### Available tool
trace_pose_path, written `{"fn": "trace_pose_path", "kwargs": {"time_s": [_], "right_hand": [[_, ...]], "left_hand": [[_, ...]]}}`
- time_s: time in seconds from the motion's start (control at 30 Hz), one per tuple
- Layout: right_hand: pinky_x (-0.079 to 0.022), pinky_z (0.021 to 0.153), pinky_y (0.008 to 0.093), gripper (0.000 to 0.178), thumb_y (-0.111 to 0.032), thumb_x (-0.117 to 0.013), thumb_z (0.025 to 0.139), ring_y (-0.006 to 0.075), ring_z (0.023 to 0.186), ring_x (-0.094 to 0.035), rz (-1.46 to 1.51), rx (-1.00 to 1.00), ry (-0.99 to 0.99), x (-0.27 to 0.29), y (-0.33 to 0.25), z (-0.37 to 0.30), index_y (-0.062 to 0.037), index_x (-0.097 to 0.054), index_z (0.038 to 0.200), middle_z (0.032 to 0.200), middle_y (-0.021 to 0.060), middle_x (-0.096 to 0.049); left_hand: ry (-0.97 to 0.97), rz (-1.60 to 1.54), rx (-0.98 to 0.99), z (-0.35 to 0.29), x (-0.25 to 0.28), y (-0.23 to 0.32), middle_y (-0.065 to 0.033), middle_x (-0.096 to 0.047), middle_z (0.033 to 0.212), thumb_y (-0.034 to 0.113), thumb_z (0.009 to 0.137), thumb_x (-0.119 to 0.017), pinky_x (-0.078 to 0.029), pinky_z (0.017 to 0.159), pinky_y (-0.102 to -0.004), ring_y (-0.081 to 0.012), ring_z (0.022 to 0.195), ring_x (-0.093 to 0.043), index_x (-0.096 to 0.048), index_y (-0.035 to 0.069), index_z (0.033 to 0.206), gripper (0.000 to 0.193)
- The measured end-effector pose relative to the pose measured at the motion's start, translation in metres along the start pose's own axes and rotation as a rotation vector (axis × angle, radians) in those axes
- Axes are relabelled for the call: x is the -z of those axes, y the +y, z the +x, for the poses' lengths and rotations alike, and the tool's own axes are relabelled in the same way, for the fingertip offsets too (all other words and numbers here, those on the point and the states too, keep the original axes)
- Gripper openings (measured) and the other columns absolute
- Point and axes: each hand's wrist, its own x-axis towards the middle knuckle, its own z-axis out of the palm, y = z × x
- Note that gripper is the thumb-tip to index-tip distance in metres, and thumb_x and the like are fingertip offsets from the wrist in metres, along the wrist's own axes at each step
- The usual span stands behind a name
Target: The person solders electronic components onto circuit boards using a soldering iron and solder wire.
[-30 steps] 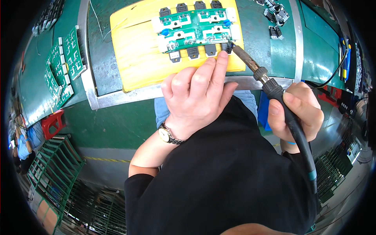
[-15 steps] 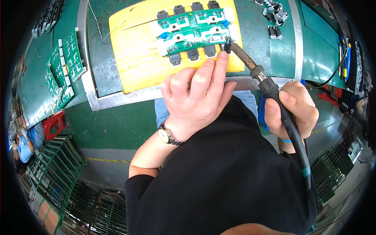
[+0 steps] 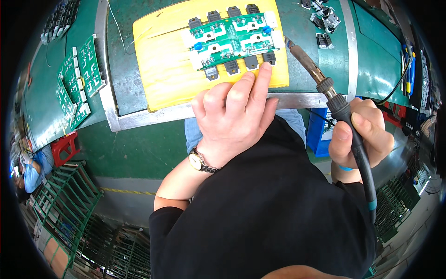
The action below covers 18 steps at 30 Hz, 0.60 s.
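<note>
A green circuit board panel (image 3: pixel 234 39) lies on a yellow pad (image 3: pixel 167 60), with black plug-like parts (image 3: pixel 232 66) sticking out along its near and far edges. My left hand (image 3: pixel 234 104) reaches over the pad's near edge, palm down, its fingers stretched out. Its index fingertip rests on the rightmost black part (image 3: pixel 269 57) of the near row, and the middle fingertip is close to the neighbouring one. In my right hand (image 3: pixel 362 132) is a soldering iron (image 3: pixel 339 106) with a dark handle. The iron's tip is off the board, just beyond the pad's right edge.
More green boards (image 3: pixel 74 79) lie on the bench to the left. Loose black and metal parts (image 3: pixel 325 18) sit at the far right. A metal strip (image 3: pixel 158 114) edges the bench. Below stand a blue crate (image 3: pixel 320 132), a red stool (image 3: pixel 65 151) and a green rack (image 3: pixel 69 195).
The soldering iron and my right hand have moved right, so the tip has left the board's near right corner. My left hand stays almost still; the pad appears shifted slightly.
</note>
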Motion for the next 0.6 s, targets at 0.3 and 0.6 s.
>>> {"fn": "trace_pose_path", "kwargs": {"time_s": [0.3, 0.6], "right_hand": [[-0.041, 0.062, 0.0295, 0.029, -0.007, -0.065, 0.088, 0.0164, 0.065, -0.05, -0.055, -0.042, 0.185, 0.014, 0.013, 0.006, -0.0007, -0.046, 0.108, 0.078, 0.0099, -0.054], [-0.039, 0.056, 0.0204, 0.015, -0.008, -0.063, 0.092, 0.0088, 0.065, -0.049, -0.107, -0.281, 0.678, 0.056, 0.026, 0.029, 0.0029, -0.056, 0.1, 0.084, 0.0066, -0.055]], "left_hand": [[0.055, -0.274, -0.041, -0.008, 0.02, -0.023, -0.0053, -0.062, 0.108, 0.016, 0.073, -0.075, -0.038, 0.087, -0.0344, -0.0224, 0.1, -0.052, -0.068, 0.01, 0.106, 0.035], [0.122, -0.285, 0.032, 0.038, 0.041, -0.072, -0.0169, -0.058, 0.123, 0.013, 0.073, -0.079, -0.041, 0.093, -0.0414, -0.0327, 0.111, -0.054, -0.05, -0.001, 0.129, 0.064]]}}
